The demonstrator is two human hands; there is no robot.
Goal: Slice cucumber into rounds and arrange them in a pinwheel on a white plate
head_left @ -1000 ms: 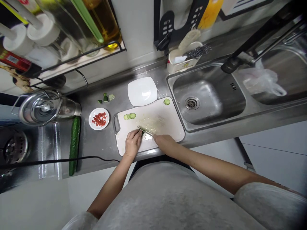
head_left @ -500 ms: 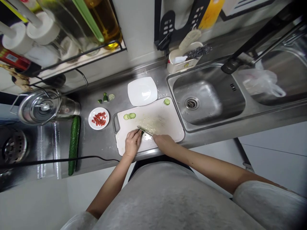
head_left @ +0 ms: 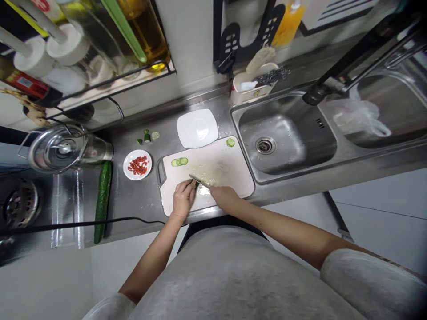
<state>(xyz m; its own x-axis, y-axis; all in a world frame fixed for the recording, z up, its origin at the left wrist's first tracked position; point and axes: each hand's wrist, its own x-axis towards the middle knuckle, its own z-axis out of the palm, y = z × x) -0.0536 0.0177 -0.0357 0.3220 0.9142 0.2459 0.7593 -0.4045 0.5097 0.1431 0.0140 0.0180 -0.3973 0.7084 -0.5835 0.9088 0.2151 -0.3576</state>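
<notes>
My right hand (head_left: 225, 198) is closed round the handle of a knife (head_left: 200, 181), its blade pointing up and left over the white cutting board (head_left: 233, 164). Beside the blade, my left hand (head_left: 183, 198) has its fingers bent and pressed on a small dark green cucumber piece, mostly hidden under the fingers and knife. Several cucumber slices (head_left: 180, 162) overlap in a short row at the board's upper left. More cut slices (head_left: 230, 142) lie at its upper right corner. Wet shreds are spread over the middle of the board.
Behind the board stands a white square plate (head_left: 197, 129). A small plate (head_left: 137, 176) of chopped red bits and some cucumber ends (head_left: 147, 137) are to the left, with a whole cucumber (head_left: 102, 202) beyond. A black cable (head_left: 133, 218) crosses the counter edge. The sink (head_left: 287, 133) adjoins on the right.
The view has shifted slightly. The knife blade's tilt beside my left fingers differs a little, and less of the green piece shows. Both hands stay at nearly the same spot on the board.
</notes>
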